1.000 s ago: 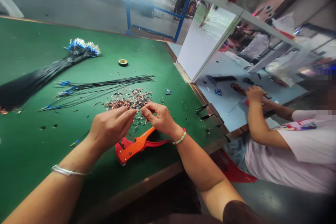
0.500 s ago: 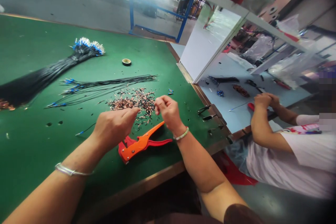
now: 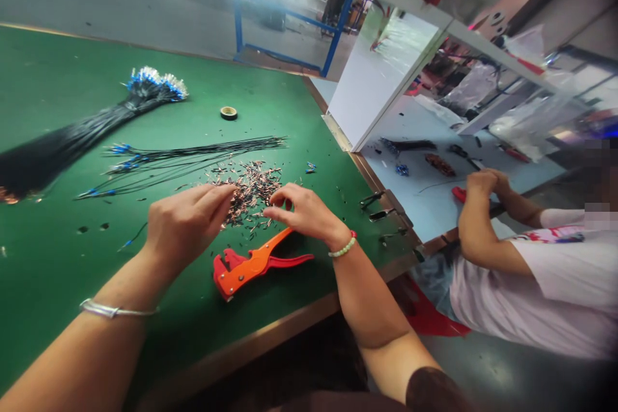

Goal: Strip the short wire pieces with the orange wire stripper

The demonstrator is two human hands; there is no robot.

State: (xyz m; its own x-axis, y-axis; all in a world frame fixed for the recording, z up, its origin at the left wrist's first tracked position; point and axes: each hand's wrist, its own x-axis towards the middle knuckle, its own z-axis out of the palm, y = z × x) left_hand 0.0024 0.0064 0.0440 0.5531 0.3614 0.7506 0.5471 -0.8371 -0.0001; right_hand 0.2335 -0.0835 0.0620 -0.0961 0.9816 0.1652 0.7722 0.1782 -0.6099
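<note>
My left hand (image 3: pixel 190 225) lies with its fingers together, reaching over the left edge of a heap of small copper-coloured wire pieces and terminals (image 3: pixel 248 193) on a green work mat (image 3: pixel 270 109). My right hand (image 3: pixel 302 212) hovers at the heap's lower right, thumb and forefinger apart. No piece shows in either hand. Just below my hands rests an orange-and-red wire stripper (image 3: pixel 251 264). Farther left are loose black wires with blue ends (image 3: pixel 193 154) and a thick black wire bundle (image 3: pixel 77 125). A small tape roll (image 3: pixel 228 113) sits beyond them.
To the right, a seated co-worker's hands (image 3: pixel 483 183) work at a pale blue bench (image 3: pixel 410 199) holding tools and wire pieces. A white panel (image 3: pixel 381 77) stands between the benches. Small metal tools (image 3: pixel 383 209) lie at the mat's right edge.
My hands, close together earlier, have moved apart and lower over the heap. My left hand has shifted left, and my right hand has come down toward the stripper.
</note>
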